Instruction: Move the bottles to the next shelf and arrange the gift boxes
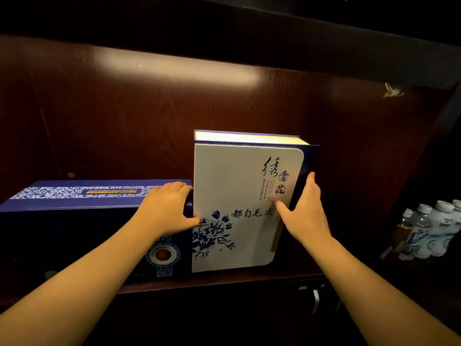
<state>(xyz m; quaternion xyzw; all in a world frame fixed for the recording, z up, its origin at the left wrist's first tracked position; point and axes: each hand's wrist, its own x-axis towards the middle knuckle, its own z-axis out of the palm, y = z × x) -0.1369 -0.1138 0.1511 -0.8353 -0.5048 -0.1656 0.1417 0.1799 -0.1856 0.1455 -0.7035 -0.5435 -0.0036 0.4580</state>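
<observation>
item: white gift box (237,208), blue floral print, standing upright on the wooden shelf (224,279), right of centre. your left hand (166,208) grips its left edge, thumb on the front face, fingers curled round behind. your right hand (305,213) clasps its right edge along the dark blue spine, thumb on the front, fingers up the side. the box is held between both hands.

item: dark blue gift box (94,221), long and low, lying on the same shelf, left. its right end touches or sits just beside the white box; your left hand fills the gap, so you cannot tell which.

item: water bottles (429,228), a cluster with white caps, in the next compartment, far right, well apart from the boxes.

progress, as a judgement: the bottles look already moved across; box arranging is under way, the white one not yet released.

room: open shelf to the right of the white box up to the dark side panel (446,116). clear height above it under the upper shelf. the near shelf lip sits just below the box base; keep the base back from it. little slack on the left.
</observation>
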